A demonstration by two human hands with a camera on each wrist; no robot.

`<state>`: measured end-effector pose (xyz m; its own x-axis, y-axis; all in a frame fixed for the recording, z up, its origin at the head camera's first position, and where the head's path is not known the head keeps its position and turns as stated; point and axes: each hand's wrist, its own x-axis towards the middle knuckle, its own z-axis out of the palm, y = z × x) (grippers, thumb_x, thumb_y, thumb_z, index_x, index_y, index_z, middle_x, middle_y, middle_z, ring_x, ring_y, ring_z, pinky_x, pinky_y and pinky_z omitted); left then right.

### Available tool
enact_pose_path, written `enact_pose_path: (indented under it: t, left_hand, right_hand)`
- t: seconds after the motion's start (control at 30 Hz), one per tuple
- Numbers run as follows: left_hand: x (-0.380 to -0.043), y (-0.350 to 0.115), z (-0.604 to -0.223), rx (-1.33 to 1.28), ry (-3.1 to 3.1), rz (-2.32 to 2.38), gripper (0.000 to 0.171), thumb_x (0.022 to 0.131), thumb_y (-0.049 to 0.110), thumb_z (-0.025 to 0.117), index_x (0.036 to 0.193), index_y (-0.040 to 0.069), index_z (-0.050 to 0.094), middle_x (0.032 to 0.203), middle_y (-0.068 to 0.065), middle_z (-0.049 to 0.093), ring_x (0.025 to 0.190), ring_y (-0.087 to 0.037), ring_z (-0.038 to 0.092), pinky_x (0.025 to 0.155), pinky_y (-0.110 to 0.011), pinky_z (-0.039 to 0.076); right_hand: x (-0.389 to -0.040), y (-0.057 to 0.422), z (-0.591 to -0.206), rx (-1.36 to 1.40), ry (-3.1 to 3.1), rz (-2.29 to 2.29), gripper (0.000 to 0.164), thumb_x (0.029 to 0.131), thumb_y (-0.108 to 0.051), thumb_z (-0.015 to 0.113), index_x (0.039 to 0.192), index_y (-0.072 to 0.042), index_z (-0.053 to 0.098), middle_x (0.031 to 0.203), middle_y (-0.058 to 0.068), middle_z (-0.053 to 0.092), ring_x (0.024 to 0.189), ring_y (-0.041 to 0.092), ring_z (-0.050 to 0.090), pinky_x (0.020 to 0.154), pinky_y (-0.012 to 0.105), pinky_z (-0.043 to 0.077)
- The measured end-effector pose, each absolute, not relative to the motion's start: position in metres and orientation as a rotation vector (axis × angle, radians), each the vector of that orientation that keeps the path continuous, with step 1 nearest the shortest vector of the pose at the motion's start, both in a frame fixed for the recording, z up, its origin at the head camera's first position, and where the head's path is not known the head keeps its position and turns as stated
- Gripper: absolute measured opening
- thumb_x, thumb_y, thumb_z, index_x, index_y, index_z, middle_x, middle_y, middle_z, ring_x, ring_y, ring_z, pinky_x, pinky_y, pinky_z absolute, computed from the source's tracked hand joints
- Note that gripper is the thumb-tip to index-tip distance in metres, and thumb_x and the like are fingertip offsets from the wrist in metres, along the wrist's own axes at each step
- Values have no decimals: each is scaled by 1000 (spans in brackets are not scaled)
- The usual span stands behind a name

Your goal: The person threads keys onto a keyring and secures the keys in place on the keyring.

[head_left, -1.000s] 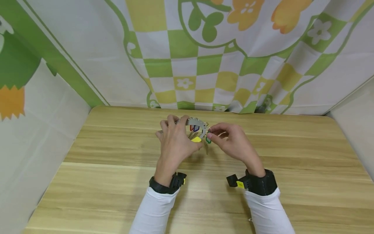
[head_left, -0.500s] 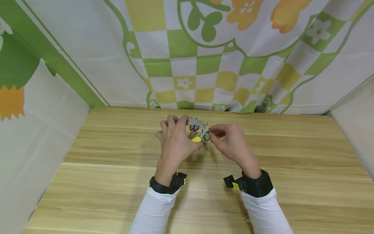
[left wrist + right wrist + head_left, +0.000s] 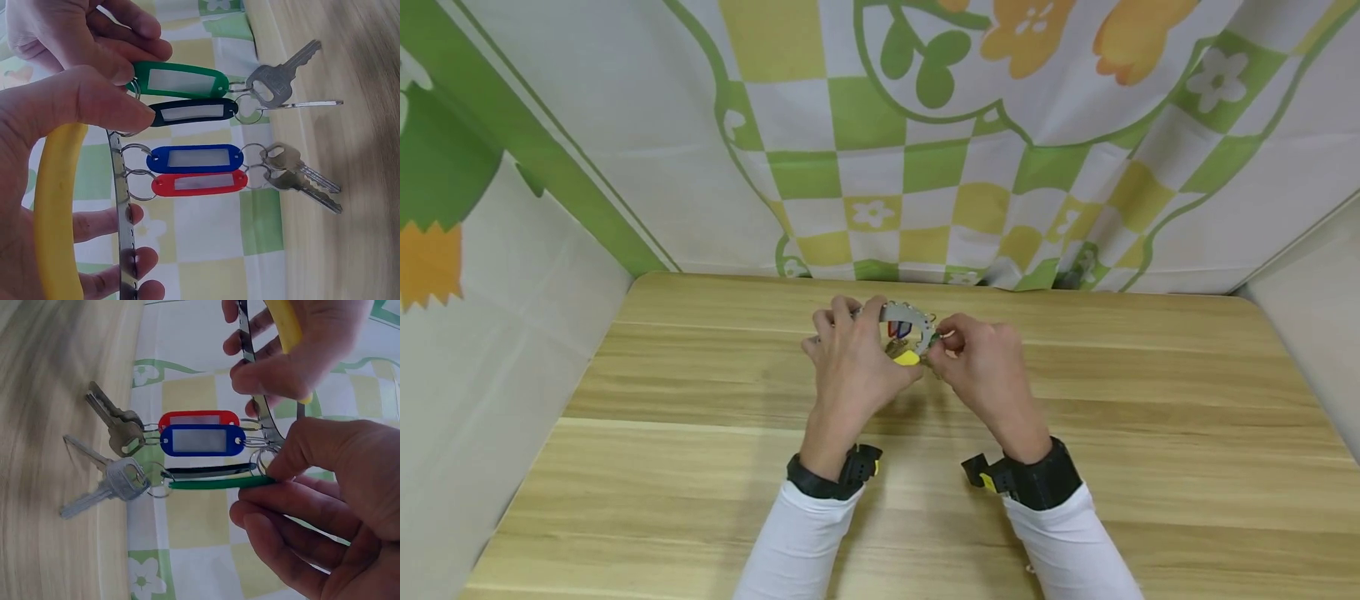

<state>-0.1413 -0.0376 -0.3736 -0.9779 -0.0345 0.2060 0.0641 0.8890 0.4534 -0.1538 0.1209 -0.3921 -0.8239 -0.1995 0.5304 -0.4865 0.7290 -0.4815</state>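
My left hand [image 3: 853, 358] grips a large curved metal key holder [image 3: 904, 312] with a yellow handle [image 3: 56, 206], above the table. Small rings along its edge carry a green key tag [image 3: 181, 81], a black key tag [image 3: 197, 112], a blue key tag [image 3: 199, 159] and a red key tag [image 3: 200, 184]. Several metal keys [image 3: 273, 84] dangle from the tags. With thumb and fingertips, my right hand [image 3: 988, 367] pinches the holder end of the green tag, by its ring. The left thumb overlaps the black tag's end in the left wrist view.
The wooden table [image 3: 685, 492] spreads beneath both hands. Behind its far edge hangs a checked green, yellow and white cloth [image 3: 868, 175]. Pale panels [image 3: 490, 400] flank the table. A tiny pale object [image 3: 1030, 569] lies beside the right sleeve.
My right hand has shifted left toward the metal holder and turned, taking the green tag with it. That tag is now mostly hidden in the head view. The left hand has barely moved.
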Motion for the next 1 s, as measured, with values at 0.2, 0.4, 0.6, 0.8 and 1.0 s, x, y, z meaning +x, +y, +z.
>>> enact_pose_path:
  t: [0.2,0.4,0.6,0.8,1.0]
  left_hand:
    - [-141,-37,-374,-20,-2839,-705,86,52,54,79,125,17,52,117,-12,40,105,-36,35,73,-54,30]
    - [-141,-37,-374,-12,-2821,-714,85,53,55,77,124,16,53,116,-14,41,103,-36,35,72,-55,30]
    - [-141,-37,-374,1,-2825,-703,84,54,54,77,125,16,52,116,-14,41,103,-36,35,72,-55,31]
    - [-141,-37,-374,8,-2828,-696,85,54,56,77,124,16,52,116,-15,41,103,-36,35,72,-56,32]
    - [-142,-39,-374,19,-2829,-710,86,53,55,77,125,16,52,117,-15,41,104,-36,35,72,-56,32]
  right_hand:
    - [-154,117,-395,495,-2429,830,11,71,-8,61,80,-6,67,66,-1,64,54,9,58,50,25,41]
    - [-155,114,-398,497,-2385,828,12,72,-7,62,82,-5,67,70,2,65,59,12,61,52,25,43]
    - [-157,113,-403,485,-2336,858,11,72,-7,63,82,-5,67,72,2,65,61,12,61,55,25,45]
    - [-157,112,-403,453,-2328,834,11,74,-8,62,83,-5,67,71,2,65,61,11,61,57,25,46]
    - [-159,118,-401,467,-2434,1080,13,78,-14,64,87,-7,68,73,0,65,62,7,60,57,20,46]
